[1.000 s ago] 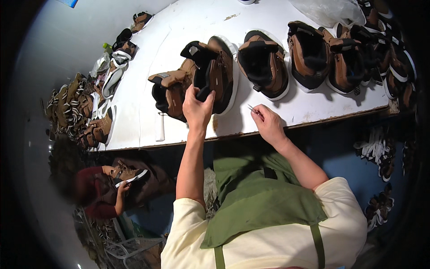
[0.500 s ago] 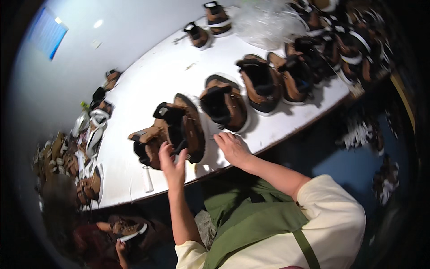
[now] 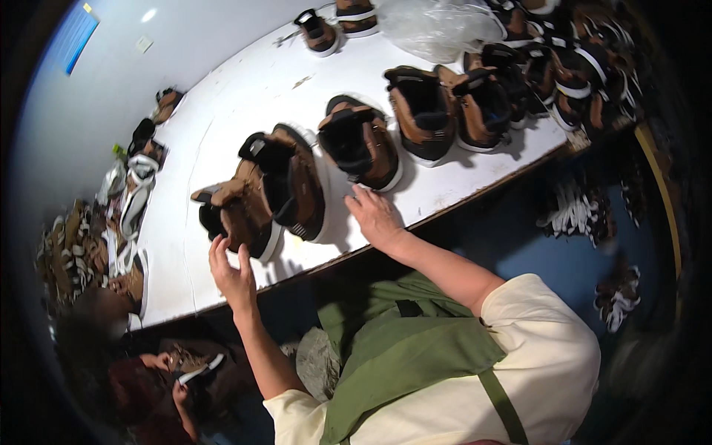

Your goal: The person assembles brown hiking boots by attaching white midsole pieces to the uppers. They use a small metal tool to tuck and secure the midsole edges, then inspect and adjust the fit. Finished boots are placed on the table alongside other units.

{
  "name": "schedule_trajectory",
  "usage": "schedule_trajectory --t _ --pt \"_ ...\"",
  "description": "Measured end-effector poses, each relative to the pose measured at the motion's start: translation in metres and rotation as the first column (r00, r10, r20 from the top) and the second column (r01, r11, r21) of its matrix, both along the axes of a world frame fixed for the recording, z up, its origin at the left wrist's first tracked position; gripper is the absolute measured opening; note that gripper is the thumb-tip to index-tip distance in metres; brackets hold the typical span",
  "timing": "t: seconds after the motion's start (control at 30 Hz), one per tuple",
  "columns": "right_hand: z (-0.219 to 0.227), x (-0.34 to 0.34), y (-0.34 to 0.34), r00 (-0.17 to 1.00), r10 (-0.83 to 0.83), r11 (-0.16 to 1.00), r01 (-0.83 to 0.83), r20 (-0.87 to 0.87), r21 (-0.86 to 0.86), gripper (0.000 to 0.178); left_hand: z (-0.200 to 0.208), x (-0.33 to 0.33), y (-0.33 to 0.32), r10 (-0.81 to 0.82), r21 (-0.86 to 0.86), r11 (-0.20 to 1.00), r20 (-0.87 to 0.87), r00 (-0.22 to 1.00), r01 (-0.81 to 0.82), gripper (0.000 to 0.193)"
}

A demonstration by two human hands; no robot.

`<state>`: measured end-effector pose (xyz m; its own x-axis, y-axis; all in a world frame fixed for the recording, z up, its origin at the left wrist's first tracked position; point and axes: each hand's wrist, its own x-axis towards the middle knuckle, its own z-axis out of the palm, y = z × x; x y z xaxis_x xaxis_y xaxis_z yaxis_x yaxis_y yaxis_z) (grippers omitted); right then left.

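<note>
A row of brown-and-black shoes with white soles stands on the white table [image 3: 222, 96], openings facing up and heels toward me. My left hand [image 3: 236, 276], fingers apart and curved, is at the heel of the leftmost shoe [image 3: 239, 211]; whether it touches is unclear. Close beside that shoe stands a second shoe [image 3: 302, 178]. My right hand [image 3: 374, 219] has its fingers stretched out by the heel of a third shoe [image 3: 380, 152], with nothing visibly gripped. Farther right are another shoe [image 3: 423, 132] and its neighbour [image 3: 483, 122].
A clear plastic bag [image 3: 437, 30] lies at the back, beside two shoes. Heaped shoes [image 3: 582, 63] fill the far right end; more shoes [image 3: 78, 252] are piled at the left. Below left, a co-worker's hands [image 3: 178, 389] hold a shoe [image 3: 194, 363]. Shoes [image 3: 582, 215] sit low at the right.
My left hand has moved left, from between the two leftmost shoes to the leftmost one's heel. My right hand stays near the third shoe. The whole view has shifted slightly.
</note>
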<state>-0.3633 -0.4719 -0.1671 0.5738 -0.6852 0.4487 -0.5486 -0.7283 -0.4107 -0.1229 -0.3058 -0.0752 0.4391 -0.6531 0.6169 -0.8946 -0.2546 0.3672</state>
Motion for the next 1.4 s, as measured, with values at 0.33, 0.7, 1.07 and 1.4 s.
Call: schedule_trajectory --t 0.33,0.7,1.07,1.4 --pt "-0.056 -0.006 -0.032 0.992 0.069 0.995 -0.061 0.107 -0.076 0.027 -0.014 0.009 -0.015 0.006 -0.312 0.950 0.075 0.997 0.018 0.046" --pt "-0.048 0.003 -0.040 0.985 0.061 0.973 -0.094 -0.162 -0.209 0.038 -0.024 0.010 -0.030 0.066 -0.170 0.984 0.120 0.991 -0.045 0.048" --pt "-0.042 0.028 -0.043 0.894 -0.065 0.996 0.029 -0.444 -0.087 0.036 -0.029 0.004 -0.031 0.031 -0.193 0.981 0.074 0.997 -0.016 0.048" --pt "-0.051 0.049 -0.048 0.987 0.041 0.988 -0.063 -0.154 -0.141 0.036 -0.039 0.017 -0.027 -0.006 -0.216 0.976 0.130 0.992 0.034 0.048"
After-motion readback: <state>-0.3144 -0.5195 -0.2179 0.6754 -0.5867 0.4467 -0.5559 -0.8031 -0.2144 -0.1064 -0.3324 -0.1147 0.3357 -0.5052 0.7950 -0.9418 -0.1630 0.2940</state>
